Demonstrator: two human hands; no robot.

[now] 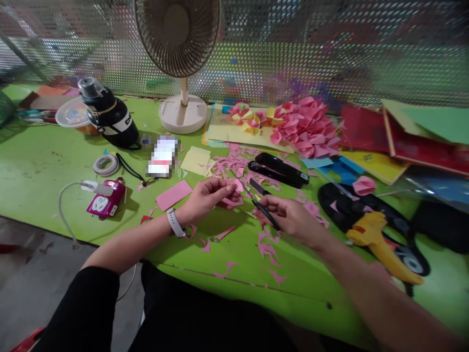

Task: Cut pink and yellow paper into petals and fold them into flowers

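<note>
In the head view my left hand (pixel 213 194), with a pale watch band on its wrist, pinches a small pink paper piece (pixel 237 186) over the green table. Close by on the right, my right hand (pixel 286 215) is closed around black-handled scissors (pixel 266 213). Their blades point away from me, toward the paper, and look spread apart. Pink paper scraps (pixel 234 164) lie scattered beyond and below both hands. Left of my left hand rests a pink paper sheet (pixel 174 194). A black stapler (pixel 278 169) lies just past my right hand.
Folded pink paper flowers (pixel 309 124) are heaped at the back. A yellow glue gun (pixel 384 247) lies at right on a black object. A fan (pixel 183 113), black bottle (pixel 112 117), phone (pixel 163 156), tape roll (pixel 106 165) and magenta power adapter (pixel 107 199) stand left.
</note>
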